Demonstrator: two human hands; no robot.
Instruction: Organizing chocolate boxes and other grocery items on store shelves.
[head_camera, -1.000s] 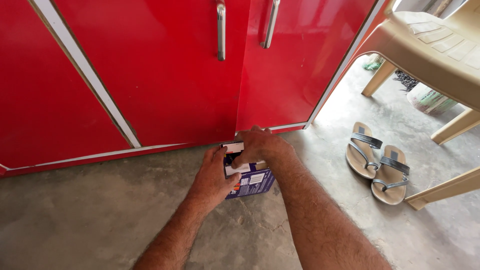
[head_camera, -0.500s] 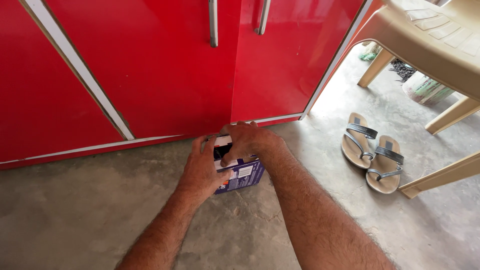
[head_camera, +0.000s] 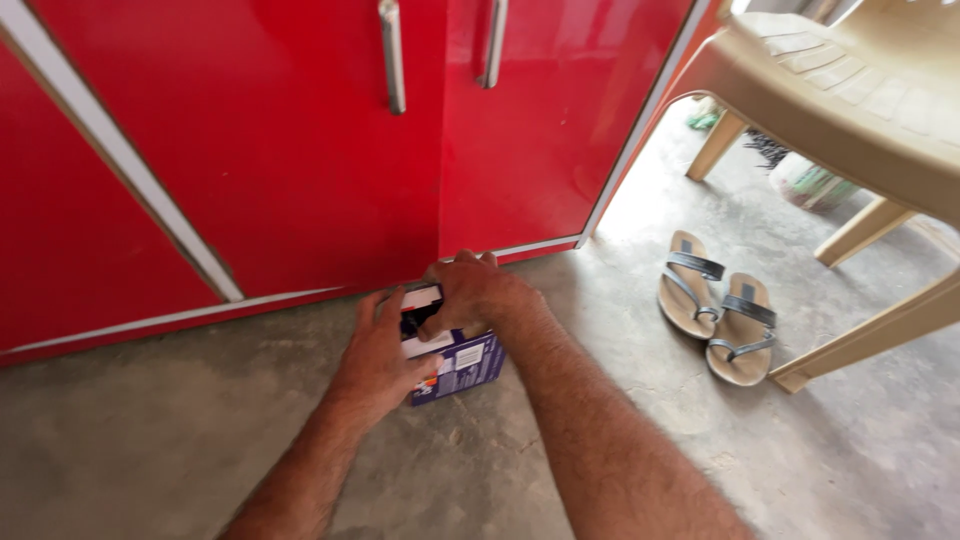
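Both forearms reach forward and down from the lower edge of the view toward a small purple box (head_camera: 455, 362) that stands on the grey concrete floor (head_camera: 150, 450), just in front of the red cabinet doors (head_camera: 300, 150).

The left hand (head_camera: 378, 362) comes in from the lower left. Its palm lies against the left side of the box, the fingers point up and forward, and the thumb presses on the front face. Its grip is closed around that side of the box.

The right hand (head_camera: 475, 295) comes in along a long, nearly straight forearm from the lower right. The wrist bends down, and the fingers curl over the top of the box, near the white flap (head_camera: 420, 300) at its upper edge. This grip is also closed on the box, but I cannot tell how the fingertips sit, because the back of the hand hides them.

To the right, well apart from the hands, a pair of sandals (head_camera: 715, 310) lies on the floor, beside the legs of a beige plastic chair (head_camera: 850, 90). Two metal handles (head_camera: 392, 55) are on the doors above.
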